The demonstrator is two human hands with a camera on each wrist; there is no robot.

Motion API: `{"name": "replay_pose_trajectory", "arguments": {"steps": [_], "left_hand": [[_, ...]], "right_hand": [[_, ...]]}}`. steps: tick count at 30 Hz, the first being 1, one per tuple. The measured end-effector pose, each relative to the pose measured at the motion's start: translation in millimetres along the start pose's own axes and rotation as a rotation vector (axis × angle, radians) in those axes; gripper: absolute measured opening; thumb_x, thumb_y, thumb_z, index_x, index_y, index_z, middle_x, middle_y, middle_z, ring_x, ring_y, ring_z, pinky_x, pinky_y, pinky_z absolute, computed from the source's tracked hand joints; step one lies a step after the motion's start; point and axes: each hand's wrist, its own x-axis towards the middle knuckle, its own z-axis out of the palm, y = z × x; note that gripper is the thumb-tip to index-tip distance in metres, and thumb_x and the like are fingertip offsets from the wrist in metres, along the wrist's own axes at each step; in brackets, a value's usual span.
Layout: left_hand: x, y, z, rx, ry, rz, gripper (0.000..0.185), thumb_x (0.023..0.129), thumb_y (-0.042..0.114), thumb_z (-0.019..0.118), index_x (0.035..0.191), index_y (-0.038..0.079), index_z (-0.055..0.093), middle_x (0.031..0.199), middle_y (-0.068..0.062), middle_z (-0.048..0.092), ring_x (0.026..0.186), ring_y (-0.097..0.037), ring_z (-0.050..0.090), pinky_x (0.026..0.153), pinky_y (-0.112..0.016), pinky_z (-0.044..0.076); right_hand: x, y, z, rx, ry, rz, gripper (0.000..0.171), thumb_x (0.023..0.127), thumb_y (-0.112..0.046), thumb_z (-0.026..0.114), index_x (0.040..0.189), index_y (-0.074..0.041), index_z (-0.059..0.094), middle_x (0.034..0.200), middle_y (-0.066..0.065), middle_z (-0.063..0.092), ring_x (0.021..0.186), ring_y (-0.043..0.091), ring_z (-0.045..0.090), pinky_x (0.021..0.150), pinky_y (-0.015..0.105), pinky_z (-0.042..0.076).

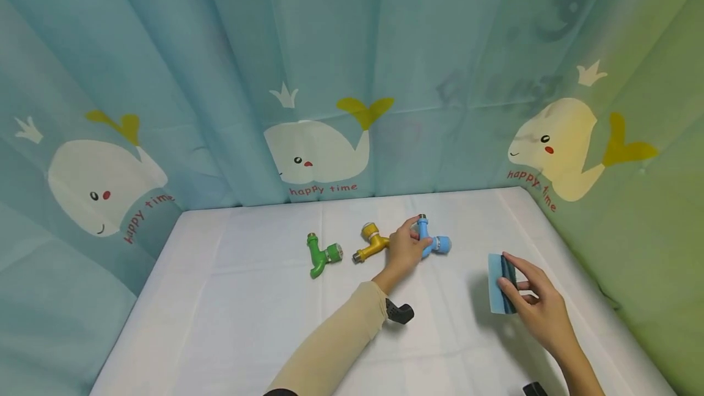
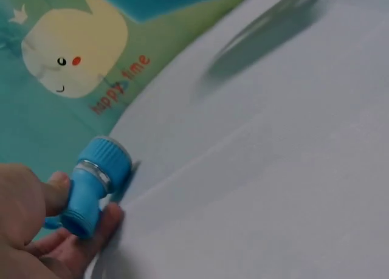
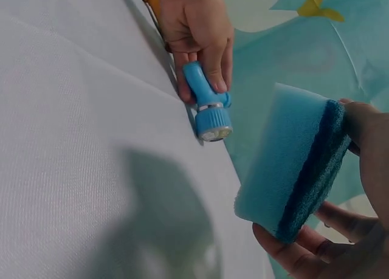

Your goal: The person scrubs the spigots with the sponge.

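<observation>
Right of centre, a blue tap (image 1: 438, 244) is grasped by the left hand (image 1: 405, 250). At lower right, a sponge (image 1: 502, 286) is pinched by the right hand (image 1: 543, 308).

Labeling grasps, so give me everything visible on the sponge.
The sponge is a block in two layers: thick, light-blue foam that looks soft and a thinner, dark teal, rough-looking scouring layer. It is held on edge above the white table, not touching it. Only the right hand touches it, gripping it between thumb and fingers, with the dark layer towards the palm. I can't tell whether it is wet.
</observation>
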Motion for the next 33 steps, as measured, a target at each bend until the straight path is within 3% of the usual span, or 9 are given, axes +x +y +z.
{"name": "replay_pose_trajectory", "arguments": {"steps": [8, 12, 18, 22, 28, 33], "left_hand": [[0.3, 11.2, -3.1, 0.237, -0.087, -0.044, 0.062, 0.081, 0.024, 0.090, 0.136, 0.009, 0.066, 0.074, 0.004, 0.055, 0.068, -0.009, 0.047, 0.060, -0.022, 0.039], [-0.1, 12.1, -5.1, 0.266, -0.099, -0.038, 0.063, 0.080, 0.025, 0.091, 0.135, 0.010, 0.066, 0.076, 0.003, 0.055, 0.070, -0.010, 0.047, 0.059, -0.022, 0.038], [-1.4, 10.5, -13.6, 0.255, -0.120, 0.033, 0.062, 0.082, 0.028, 0.090, 0.137, 0.011, 0.065, 0.087, 0.000, 0.062, 0.075, -0.009, 0.048, 0.062, -0.020, 0.041], [-4.0, 14.5, -36.6, 0.280, -0.159, 0.124, 0.062, 0.085, 0.026, 0.087, 0.140, 0.013, 0.063, 0.100, -0.006, 0.067, 0.075, -0.009, 0.051, 0.063, -0.019, 0.044], [-5.6, 18.7, -89.0, 0.351, -0.194, 0.280, 0.060, 0.088, 0.023, 0.085, 0.142, 0.012, 0.061, 0.107, -0.011, 0.068, 0.070, -0.008, 0.054, 0.067, -0.020, 0.045], [-6.2, 8.1, -127.9, 0.328, -0.195, 0.363, 0.062, 0.086, 0.019, 0.086, 0.141, 0.009, 0.060, 0.109, -0.016, 0.067, 0.079, -0.022, 0.061, 0.068, -0.025, 0.047]], "right_hand": [[-1, -1, 3, -0.013, -0.011, -0.005, 0.058, 0.092, -0.006, 0.077, 0.146, -0.016, 0.059, 0.134, -0.021, 0.049, 0.085, -0.001, 0.059, 0.067, 0.010, 0.053], [-2, -2, 3, -0.013, -0.016, -0.008, 0.057, 0.092, -0.006, 0.077, 0.146, -0.015, 0.059, 0.134, -0.020, 0.050, 0.085, -0.001, 0.058, 0.066, 0.011, 0.053], [-2, -4, 3, -0.019, -0.022, -0.011, 0.057, 0.092, -0.006, 0.077, 0.146, -0.015, 0.059, 0.135, -0.019, 0.050, 0.084, -0.001, 0.058, 0.066, 0.011, 0.053], [-1, -4, 4, -0.019, -0.026, -0.019, 0.058, 0.092, -0.006, 0.077, 0.146, -0.016, 0.059, 0.135, -0.019, 0.050, 0.084, -0.001, 0.058, 0.066, 0.011, 0.052], [-1, -5, 5, -0.013, -0.026, -0.030, 0.058, 0.092, -0.005, 0.077, 0.146, -0.015, 0.059, 0.135, -0.024, 0.049, 0.085, -0.001, 0.058, 0.067, 0.010, 0.052], [-3, -6, 7, -0.008, -0.032, -0.031, 0.058, 0.091, -0.005, 0.078, 0.145, -0.015, 0.059, 0.135, -0.027, 0.048, 0.085, -0.002, 0.059, 0.067, 0.010, 0.052]]}}
